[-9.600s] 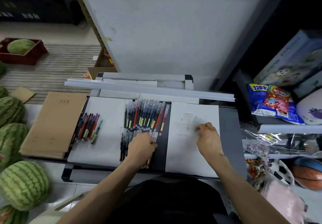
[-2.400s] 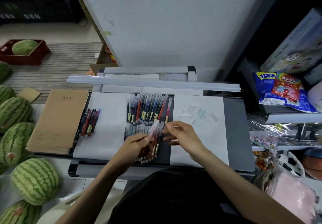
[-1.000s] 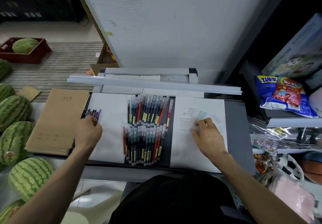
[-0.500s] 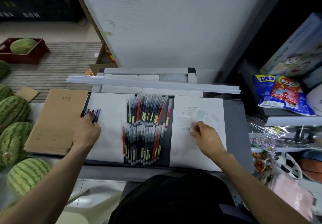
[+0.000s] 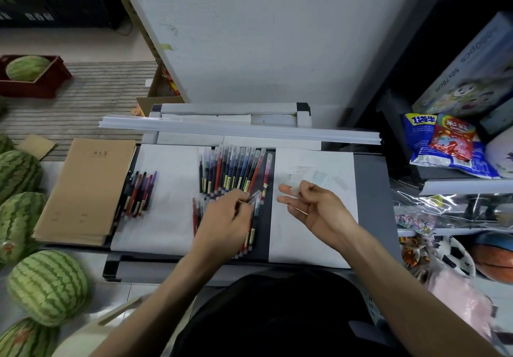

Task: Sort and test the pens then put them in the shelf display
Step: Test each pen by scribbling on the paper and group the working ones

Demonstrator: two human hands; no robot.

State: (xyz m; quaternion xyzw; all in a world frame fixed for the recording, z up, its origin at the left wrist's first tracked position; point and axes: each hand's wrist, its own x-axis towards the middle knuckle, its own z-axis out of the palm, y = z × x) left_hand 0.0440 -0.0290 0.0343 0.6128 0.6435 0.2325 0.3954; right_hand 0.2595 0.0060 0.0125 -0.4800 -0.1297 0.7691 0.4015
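Two rows of capped gel pens lie on a dark strip of the grey shelf tray (image 5: 370, 195): a far row (image 5: 233, 170) and a near row (image 5: 251, 234). My left hand (image 5: 224, 218) is over the near row, its fingers curled round one pen (image 5: 254, 197) at the clear-capped end. My right hand (image 5: 313, 207) hovers just right of it above the white test sheet (image 5: 313, 243), fingers loosely bent toward the pen and holding nothing I can make out. A small sorted group of pens (image 5: 140, 193) lies on the left sheet (image 5: 169, 218).
Brown notebooks (image 5: 86, 187) are stacked left of the sheets. Long white strips (image 5: 238, 130) lie across the tray's far edge. Several watermelons (image 5: 48, 287) sit on the floor at left. Snack bags (image 5: 444, 145) and balls (image 5: 497, 256) fill the shelves at right.
My left hand left the sorted group at the left and came to the near row, taking hold of a pen. My right hand lifted off the test sheet and moved left toward it.
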